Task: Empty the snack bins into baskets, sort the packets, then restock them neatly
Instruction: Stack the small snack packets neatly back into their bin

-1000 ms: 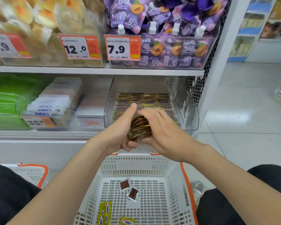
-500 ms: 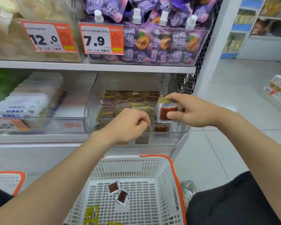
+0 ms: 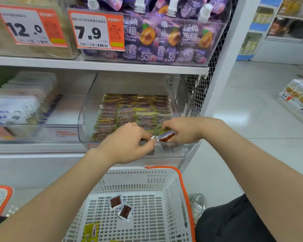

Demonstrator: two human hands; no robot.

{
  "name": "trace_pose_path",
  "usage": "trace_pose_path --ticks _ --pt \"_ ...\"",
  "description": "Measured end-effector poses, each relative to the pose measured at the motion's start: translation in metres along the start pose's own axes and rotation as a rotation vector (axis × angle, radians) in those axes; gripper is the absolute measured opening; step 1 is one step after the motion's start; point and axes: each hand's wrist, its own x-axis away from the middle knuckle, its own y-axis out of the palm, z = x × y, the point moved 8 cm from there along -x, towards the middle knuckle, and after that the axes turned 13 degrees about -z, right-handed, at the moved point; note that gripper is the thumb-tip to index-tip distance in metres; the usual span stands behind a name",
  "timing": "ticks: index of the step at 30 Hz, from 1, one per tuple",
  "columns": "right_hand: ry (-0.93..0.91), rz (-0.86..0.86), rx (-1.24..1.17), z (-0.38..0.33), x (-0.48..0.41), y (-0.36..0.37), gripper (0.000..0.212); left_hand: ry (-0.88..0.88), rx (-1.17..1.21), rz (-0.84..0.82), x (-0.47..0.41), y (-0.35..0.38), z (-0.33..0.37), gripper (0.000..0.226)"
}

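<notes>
Both the left hand [image 3: 128,144] and right hand [image 3: 182,130] pinch one silver-and-red snack packet [image 3: 165,137] at the clear plastic bin's [image 3: 171,151] front, stacked packet rows [image 3: 129,109] behind. Above the bin, an orange price tag [image 3: 98,28] reads 7.9.

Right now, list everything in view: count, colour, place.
clear bin: one, transparent, lower shelf centre
binned packets: many, brown and green, in rows
held packet: one, red-brown, silver edge, bin front
basket: one, white, orange rim, below shelf
brown packets: two, in basket
yellow-green packet: at least one, basket's near edge
purple pouches: several, upper shelf
price tags: two, white and orange, upper shelf
left hand: pinches held packet
right hand: grips held packet
</notes>
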Motion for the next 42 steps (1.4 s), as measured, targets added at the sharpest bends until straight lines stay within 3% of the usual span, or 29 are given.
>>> trace_pose_path --ticks 2,3,7,10,15,18,23,25,27,31,33,35,38,40,42 --pt "0.022 0.088 0.008 0.004 -0.006 -0.005 0.024 -0.012 0.011 -0.015 -0.001 0.000 -0.002 0.061" --pt "0.056 0.127 0.002 0.007 -0.006 -0.008 0.024 -0.012 0.011 -0.021 -0.002 0.001 -0.002 0.060" --pt "0.205 0.121 -0.043 0.011 -0.005 -0.008 0.061 -0.019 0.012 -0.017 -0.005 0.003 -0.005 0.058" --pt "0.239 0.107 -0.069 0.012 0.000 -0.013 0.068 -0.013 0.028 -0.003 -0.003 -0.001 -0.002 0.051" --pt "0.251 -0.002 -0.128 0.022 0.013 -0.017 0.059 0.079 0.018 0.012 -0.005 -0.010 0.015 0.047" --pt "0.356 0.119 -0.097 0.021 0.018 -0.020 0.041 0.096 0.031 -0.041 -0.013 -0.006 0.019 0.052" --pt "0.367 0.075 -0.126 0.012 0.006 -0.009 0.025 0.022 -0.064 -0.214 -0.025 0.009 0.017 0.083" --pt "0.330 0.074 -0.197 0.015 0.008 -0.010 0.030 -0.013 -0.114 -0.274 -0.026 0.016 0.013 0.089" --pt "0.311 0.076 -0.319 0.019 0.011 -0.008 0.036 -0.016 -0.129 -0.244 -0.025 0.015 0.011 0.091" --pt "0.318 0.094 -0.348 0.016 0.009 0.000 0.010 -0.030 -0.141 -0.176 -0.023 0.010 0.009 0.087" --pt "0.281 0.115 -0.473 0.014 0.010 0.007 0.009 -0.041 -0.121 -0.192 -0.022 0.010 0.011 0.088" --pt "0.297 0.209 -0.571 0.015 0.021 0.005 0.007 -0.015 -0.055 -0.142 -0.018 0.002 0.015 0.082" --pt "0.299 0.555 -0.406 0.003 0.047 -0.007 0.019 0.076 0.000 0.117 0.008 -0.020 0.026 0.054" --pt "0.118 0.787 -0.355 -0.034 0.073 -0.007 0.024 0.133 -0.043 0.397 0.045 -0.031 0.035 0.023" --pt "-0.069 0.764 -0.448 -0.073 0.085 0.012 0.014 0.122 -0.083 0.549 0.080 -0.015 0.032 0.008"
